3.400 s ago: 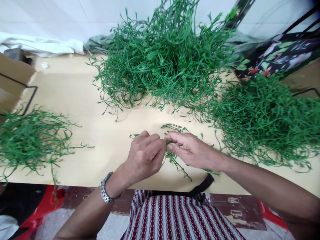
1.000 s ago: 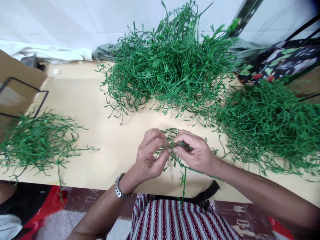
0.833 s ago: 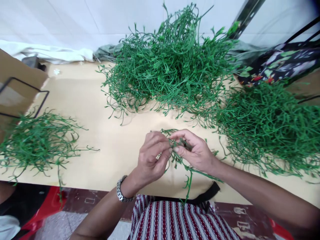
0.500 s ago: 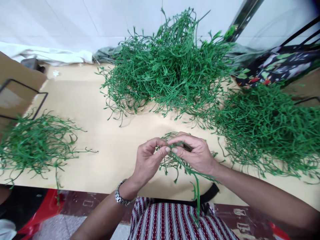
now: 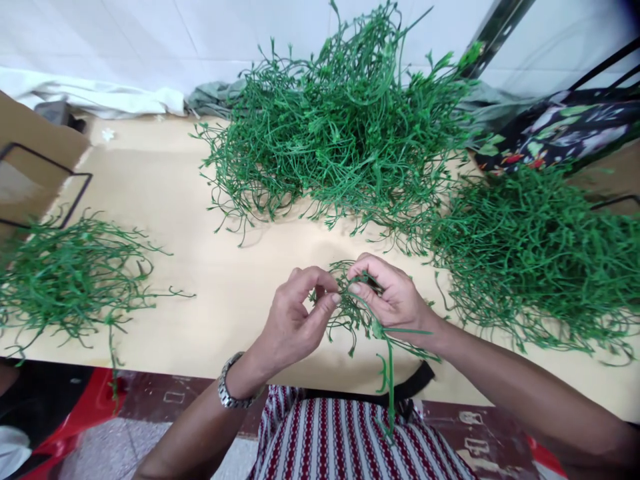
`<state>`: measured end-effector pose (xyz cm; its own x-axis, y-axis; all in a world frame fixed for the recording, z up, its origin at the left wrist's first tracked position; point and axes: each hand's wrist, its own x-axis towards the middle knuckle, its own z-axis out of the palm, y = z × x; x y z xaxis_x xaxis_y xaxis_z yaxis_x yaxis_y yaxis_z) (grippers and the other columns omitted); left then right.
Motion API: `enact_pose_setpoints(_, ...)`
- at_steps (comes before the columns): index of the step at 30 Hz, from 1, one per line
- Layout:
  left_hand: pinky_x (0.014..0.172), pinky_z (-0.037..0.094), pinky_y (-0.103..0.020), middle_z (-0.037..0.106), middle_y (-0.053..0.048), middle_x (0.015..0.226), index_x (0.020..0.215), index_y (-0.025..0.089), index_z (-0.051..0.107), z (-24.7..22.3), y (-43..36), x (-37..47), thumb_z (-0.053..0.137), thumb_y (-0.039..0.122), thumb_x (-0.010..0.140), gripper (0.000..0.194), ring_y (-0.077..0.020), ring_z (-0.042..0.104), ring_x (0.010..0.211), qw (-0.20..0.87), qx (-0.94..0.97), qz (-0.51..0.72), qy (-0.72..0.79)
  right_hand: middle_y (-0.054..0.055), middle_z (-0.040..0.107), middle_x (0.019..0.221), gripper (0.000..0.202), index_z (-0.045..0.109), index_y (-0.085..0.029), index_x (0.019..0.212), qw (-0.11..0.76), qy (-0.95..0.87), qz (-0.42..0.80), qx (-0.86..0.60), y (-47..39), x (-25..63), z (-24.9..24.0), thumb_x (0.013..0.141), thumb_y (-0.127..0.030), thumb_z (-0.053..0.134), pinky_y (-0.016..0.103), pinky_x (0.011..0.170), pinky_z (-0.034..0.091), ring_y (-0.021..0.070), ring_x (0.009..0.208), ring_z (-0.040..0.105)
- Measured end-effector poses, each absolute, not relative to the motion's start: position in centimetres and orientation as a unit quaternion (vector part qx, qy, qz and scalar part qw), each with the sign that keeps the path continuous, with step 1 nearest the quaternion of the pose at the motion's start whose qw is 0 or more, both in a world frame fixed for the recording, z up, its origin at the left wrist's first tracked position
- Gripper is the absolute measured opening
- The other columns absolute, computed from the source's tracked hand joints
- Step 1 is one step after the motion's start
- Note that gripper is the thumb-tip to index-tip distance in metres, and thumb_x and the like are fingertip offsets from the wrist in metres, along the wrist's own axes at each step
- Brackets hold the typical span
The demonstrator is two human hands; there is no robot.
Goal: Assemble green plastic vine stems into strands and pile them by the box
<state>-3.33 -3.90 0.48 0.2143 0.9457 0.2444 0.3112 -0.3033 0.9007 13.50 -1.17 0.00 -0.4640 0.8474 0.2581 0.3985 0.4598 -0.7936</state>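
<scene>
My right hand (image 5: 393,297) is closed around several thin green artificial plant stems (image 5: 391,373), pinched between thumb and fingers. One long stem hangs from it past the table's front edge, over my striped clothing. To its left, my left hand (image 5: 293,323) has thumb and forefinger tips pressed together, a small gap from the right hand's fingertips. Whatever those tips hold is too small to make out. Behind and below both hands, a small loose bunch of green stems (image 5: 350,327) shows on the table, partly covered by the fingers.
A tall heap of green stems (image 5: 340,140) fills the back of the table (image 5: 200,340). Another heap (image 5: 545,260) lies right, a smaller pile (image 5: 75,280) left. A cardboard box (image 5: 35,140) with a black wire frame (image 5: 83,200) stands at left; floral fabric (image 5: 555,133) lies back right.
My hands have come apart: the left fingertips have moved slightly left, away from the right hand. The right hand keeps its hold on the stems. The whole view has shifted slightly.
</scene>
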Motion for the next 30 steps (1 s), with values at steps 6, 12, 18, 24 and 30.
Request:
enact_pose_setpoints(6,0.072,0.037,-0.034,0.058,-0.001,0.067,0.071,0.018,0.056,0.4,-3.4,-3.7,0.055,0.013,0.077,0.008,-0.0153,0.05,0.071,0.305,0.732,0.403,0.457,-0.001,0.047,0.069,0.006,0.049,-0.016,0.081,0.316,-0.81,0.318,-0.378,-1.0,13.5,0.2,0.084,-0.019,0.046,0.02,0.057,0.035,0.009,0.062,0.044)
enact_pose_setpoints(12,0.075,0.039,-0.036,0.057,-0.002,0.066,0.069,0.018,0.058,0.7,-3.2,-4.3,0.057,0.015,0.076,0.007,-0.0166,0.051,0.072,0.325,0.715,0.4,0.473,0.001,0.05,0.073,0.008,0.054,-0.016,0.086,0.307,-0.837,0.291,-0.347,-0.6,13.8,0.6,0.083,-0.014,0.047,0.022,0.059,0.035,0.0107,0.066,0.045)
enact_pose_setpoints(18,0.073,0.041,-0.036,0.058,-0.002,0.065,0.07,0.018,0.059,0.1,-3.2,-4.3,0.059,0.017,0.074,0.004,-0.0169,0.053,0.068,0.376,0.672,0.439,0.462,0.001,0.051,0.072,0.014,0.058,-0.017,0.087,0.315,-0.753,0.427,-0.39,-0.8,13.6,-0.1,0.082,-0.029,0.052,0.022,0.056,0.034,0.0102,0.063,0.045)
enact_pose_setpoints(24,0.084,0.037,-0.041,0.054,0.0,0.064,0.069,0.018,0.053,0.4,-3.7,-4.0,0.052,0.007,0.074,0.012,-0.0145,0.049,0.068,0.129,0.79,0.402,0.445,-0.004,0.04,0.061,0.023,0.054,-0.015,0.081,0.277,-0.619,0.618,-0.398,-0.7,13.3,-0.7,0.078,-0.038,0.056,0.019,0.045,0.025,0.0055,0.051,0.03)
enact_pose_setpoints(30,0.091,0.035,-0.043,0.053,0.001,0.063,0.07,0.018,0.051,0.1,-3.9,-3.9,0.052,0.003,0.07,0.015,-0.014,0.05,0.07,0.018,0.829,0.364,0.424,-0.006,0.034,0.058,0.011,0.052,-0.014,0.074,0.279,-0.615,0.609,-0.416,-0.7,13.2,-0.5,0.077,-0.025,0.054,0.018,0.046,0.022,0.0048,0.05,0.026)
